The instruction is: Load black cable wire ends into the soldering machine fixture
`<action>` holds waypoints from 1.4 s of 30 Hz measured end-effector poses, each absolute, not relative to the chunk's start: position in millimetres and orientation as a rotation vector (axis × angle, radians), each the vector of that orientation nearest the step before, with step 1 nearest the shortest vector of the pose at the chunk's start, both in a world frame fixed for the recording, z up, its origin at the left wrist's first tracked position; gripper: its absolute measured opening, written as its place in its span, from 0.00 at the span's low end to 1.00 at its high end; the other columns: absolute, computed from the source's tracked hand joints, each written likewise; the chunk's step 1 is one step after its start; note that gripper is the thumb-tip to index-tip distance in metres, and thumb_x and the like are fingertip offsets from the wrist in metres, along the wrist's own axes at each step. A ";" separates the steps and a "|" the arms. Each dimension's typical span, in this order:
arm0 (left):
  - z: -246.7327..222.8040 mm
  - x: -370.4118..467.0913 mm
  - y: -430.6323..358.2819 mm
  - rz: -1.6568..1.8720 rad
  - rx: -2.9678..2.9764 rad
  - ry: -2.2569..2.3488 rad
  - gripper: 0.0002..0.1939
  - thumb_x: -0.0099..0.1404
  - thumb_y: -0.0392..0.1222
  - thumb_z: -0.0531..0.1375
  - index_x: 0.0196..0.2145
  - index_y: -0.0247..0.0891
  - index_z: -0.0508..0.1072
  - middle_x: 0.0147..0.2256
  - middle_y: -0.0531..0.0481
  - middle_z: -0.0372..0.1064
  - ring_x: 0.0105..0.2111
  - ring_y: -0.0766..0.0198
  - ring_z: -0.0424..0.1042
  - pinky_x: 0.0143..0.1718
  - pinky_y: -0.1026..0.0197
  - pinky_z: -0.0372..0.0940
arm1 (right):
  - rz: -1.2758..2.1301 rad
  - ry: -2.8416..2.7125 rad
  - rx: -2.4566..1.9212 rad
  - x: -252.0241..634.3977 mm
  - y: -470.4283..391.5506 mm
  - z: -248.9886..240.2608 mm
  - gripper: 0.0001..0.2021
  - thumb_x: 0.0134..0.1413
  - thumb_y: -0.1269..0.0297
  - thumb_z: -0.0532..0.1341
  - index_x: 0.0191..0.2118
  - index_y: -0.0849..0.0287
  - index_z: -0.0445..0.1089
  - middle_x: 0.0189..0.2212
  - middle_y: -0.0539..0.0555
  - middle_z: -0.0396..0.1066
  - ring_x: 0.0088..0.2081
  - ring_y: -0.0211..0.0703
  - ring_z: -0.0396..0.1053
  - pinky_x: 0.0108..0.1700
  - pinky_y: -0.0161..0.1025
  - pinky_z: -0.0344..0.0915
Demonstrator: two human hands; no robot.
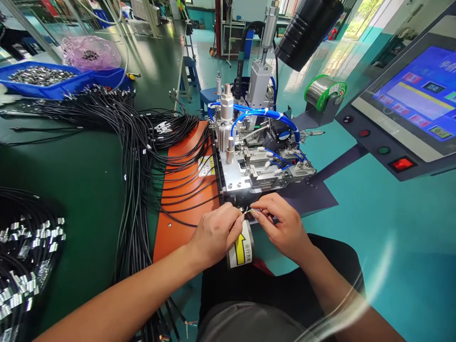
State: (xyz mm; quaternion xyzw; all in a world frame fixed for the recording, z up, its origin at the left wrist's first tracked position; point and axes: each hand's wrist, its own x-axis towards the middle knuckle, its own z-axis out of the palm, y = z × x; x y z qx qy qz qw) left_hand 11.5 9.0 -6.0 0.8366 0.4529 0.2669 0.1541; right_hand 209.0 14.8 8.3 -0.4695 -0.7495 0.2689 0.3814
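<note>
At the near end of a metal soldering machine [249, 164], my two hands meet over a cable end. My left hand [217, 232] is closed, thumb and forefinger pinching a black cable [185, 223] near its end. Opposite it, my right hand [281, 223] pinches the thin, light-coloured wires [248, 211] that come out of that end. The fingertips hide most of the wires. Just below the hands is a white drum [240, 254] with a yellow arrow label. More black cables run across the orange plate [178, 190] into the machine's side.
A thick bundle of black cables [131, 190] hangs over the green table [89, 180]. Coiled cables with metal ends [28, 256] lie at left. Behind stands a blue tray [42, 80] of small metal parts. At right are a solder spool [322, 92] and a touchscreen panel [413, 104].
</note>
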 end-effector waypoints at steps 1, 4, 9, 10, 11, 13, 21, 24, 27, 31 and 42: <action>-6.0 11.4 8.9 0.759 2.399 1.297 0.14 0.73 0.42 0.48 0.32 0.38 0.67 0.27 0.52 0.61 0.28 0.66 0.62 0.30 0.62 0.58 | 0.670 -1.924 -1.192 209.2 15.1 8.1 0.08 0.62 0.66 0.58 0.42 0.55 0.74 0.37 0.55 0.69 0.33 0.41 0.68 0.35 0.38 0.67; -7.0 11.1 8.7 0.745 2.396 1.295 0.13 0.73 0.42 0.48 0.32 0.38 0.67 0.28 0.52 0.61 0.28 0.65 0.62 0.30 0.62 0.58 | 0.628 -1.964 -1.172 210.6 15.7 7.3 0.08 0.64 0.66 0.57 0.41 0.54 0.74 0.36 0.55 0.69 0.36 0.43 0.69 0.39 0.39 0.68; -7.6 10.7 9.2 0.736 2.391 1.301 0.14 0.73 0.42 0.48 0.31 0.38 0.67 0.28 0.52 0.60 0.28 0.65 0.61 0.30 0.62 0.57 | 0.557 -1.987 -1.153 213.7 15.5 4.3 0.09 0.63 0.67 0.58 0.46 0.54 0.73 0.39 0.56 0.68 0.39 0.43 0.69 0.42 0.40 0.69; -7.5 10.7 9.3 0.736 2.393 1.299 0.14 0.73 0.42 0.48 0.31 0.38 0.66 0.28 0.52 0.60 0.28 0.65 0.62 0.31 0.62 0.57 | 0.543 -1.998 -1.152 214.3 15.6 3.4 0.09 0.63 0.67 0.58 0.46 0.54 0.73 0.39 0.56 0.68 0.39 0.43 0.70 0.42 0.40 0.69; -7.3 10.7 9.3 0.736 2.395 1.297 0.14 0.73 0.42 0.48 0.32 0.38 0.66 0.28 0.52 0.60 0.28 0.65 0.62 0.31 0.62 0.57 | 0.531 -2.012 -1.149 214.9 15.9 2.5 0.09 0.64 0.67 0.58 0.46 0.53 0.74 0.39 0.55 0.68 0.40 0.43 0.70 0.42 0.40 0.69; -7.1 10.8 9.3 0.735 2.401 1.296 0.14 0.73 0.41 0.47 0.32 0.37 0.66 0.28 0.52 0.61 0.29 0.65 0.62 0.31 0.62 0.58 | 0.517 -2.048 -1.142 215.9 16.8 1.2 0.09 0.64 0.66 0.57 0.44 0.53 0.74 0.38 0.55 0.69 0.40 0.43 0.70 0.42 0.39 0.69; -7.6 11.2 9.0 0.718 2.483 1.325 0.14 0.73 0.42 0.48 0.31 0.38 0.66 0.28 0.52 0.61 0.27 0.65 0.61 0.29 0.62 0.56 | 0.527 -2.162 -1.129 217.8 17.5 3.9 0.10 0.67 0.66 0.53 0.42 0.55 0.72 0.40 0.55 0.69 0.39 0.41 0.70 0.43 0.37 0.68; -6.5 11.6 8.9 0.714 2.488 1.310 0.14 0.73 0.42 0.48 0.31 0.38 0.66 0.28 0.52 0.61 0.28 0.65 0.61 0.29 0.62 0.57 | 0.599 -2.145 -1.117 216.5 16.8 5.1 0.08 0.66 0.66 0.53 0.42 0.56 0.70 0.40 0.56 0.68 0.39 0.42 0.69 0.43 0.38 0.67; -5.9 11.4 8.6 0.714 2.484 1.289 0.14 0.73 0.41 0.48 0.31 0.38 0.67 0.28 0.52 0.61 0.28 0.65 0.62 0.30 0.62 0.58 | 0.668 -2.102 -1.136 213.8 16.9 7.3 0.06 0.66 0.67 0.54 0.39 0.57 0.68 0.38 0.55 0.67 0.38 0.42 0.68 0.42 0.38 0.66; -8.0 9.9 7.9 0.722 2.462 1.268 0.12 0.73 0.41 0.48 0.33 0.38 0.67 0.29 0.51 0.62 0.29 0.64 0.62 0.31 0.62 0.58 | 0.763 -2.020 -1.212 209.9 17.3 11.0 0.08 0.66 0.66 0.53 0.35 0.57 0.66 0.33 0.52 0.65 0.36 0.41 0.65 0.40 0.38 0.63; -9.9 8.7 8.7 0.747 2.387 1.243 0.10 0.73 0.40 0.49 0.36 0.37 0.68 0.30 0.51 0.61 0.30 0.65 0.62 0.32 0.62 0.58 | 1.335 -1.619 -1.417 204.0 15.8 -0.9 0.12 0.65 0.55 0.53 0.33 0.55 0.64 0.21 0.45 0.59 0.24 0.36 0.58 0.27 0.34 0.55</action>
